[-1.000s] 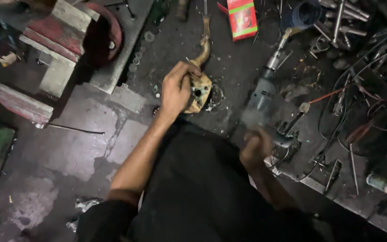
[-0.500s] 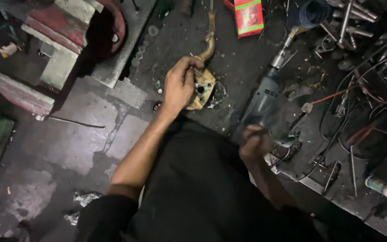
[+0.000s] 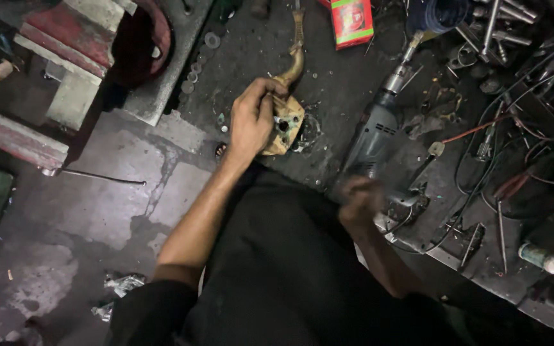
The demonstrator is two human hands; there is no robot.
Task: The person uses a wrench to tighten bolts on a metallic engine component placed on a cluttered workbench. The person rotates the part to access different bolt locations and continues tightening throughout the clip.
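One yellow-brown metal part lies on the dark tabletop, near its front edge. It has a flat plate with holes and a long curved neck that points away from the person. The left hand lies over the left side of the part, and its grip is pinching the part, with the fingers curled over the top edge.

The right hand is lower down, at the front edge of the tabletop. It looks blurry, so I cannot tell if its grip is spread or pressed together. It is just below the handle end of a grey power drill, which lies on the tabletop to the right of the part, apart from it.

A red and green box lies farther back. Many wires and thin metal tools lie well off to the right. A big red and grey vise is far to the left.
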